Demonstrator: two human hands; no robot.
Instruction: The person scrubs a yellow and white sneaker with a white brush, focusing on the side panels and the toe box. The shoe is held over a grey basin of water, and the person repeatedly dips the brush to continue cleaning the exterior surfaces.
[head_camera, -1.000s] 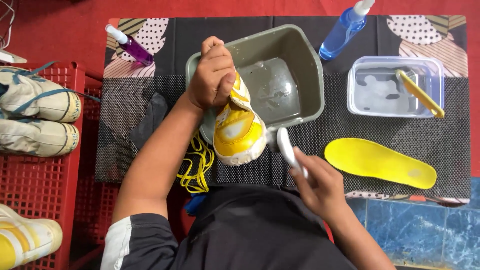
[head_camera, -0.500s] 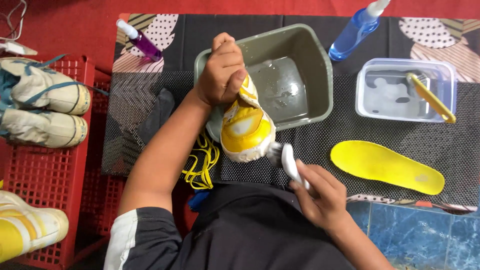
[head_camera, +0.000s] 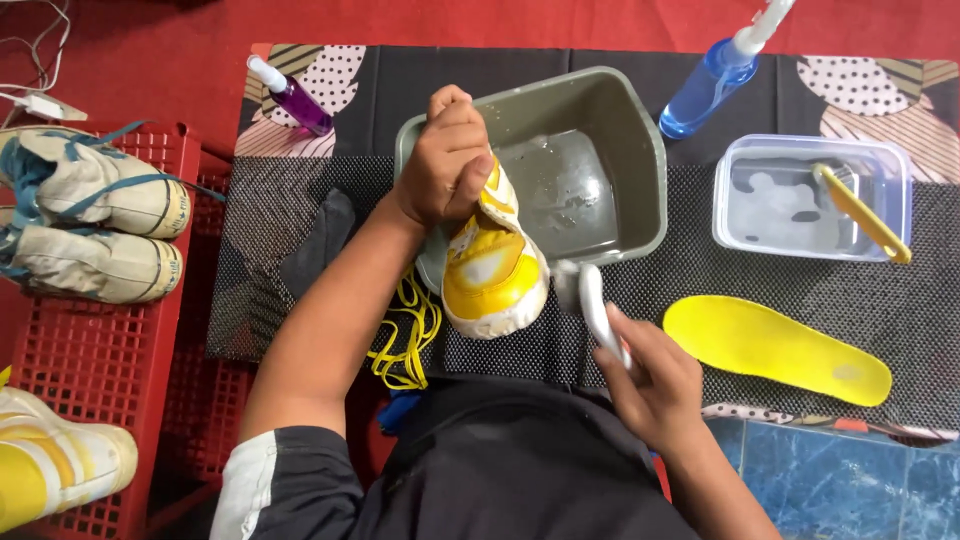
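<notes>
Yellow sneaker (head_camera: 495, 270), clenched in the left hand (head_camera: 445, 165) over the grey basin (head_camera: 640, 130), wants short firm strokes from the right hand's (head_camera: 650, 385) tightly held white brush (head_camera: 590, 305).

Taking the grey basin (head_camera: 640, 150) as landmark: a purple bottle (head_camera: 295, 100) with a white cap lies off its left corner, and a blue spray bottle (head_camera: 715, 85) leans off its right corner. No labels, signs or screens show.
</notes>
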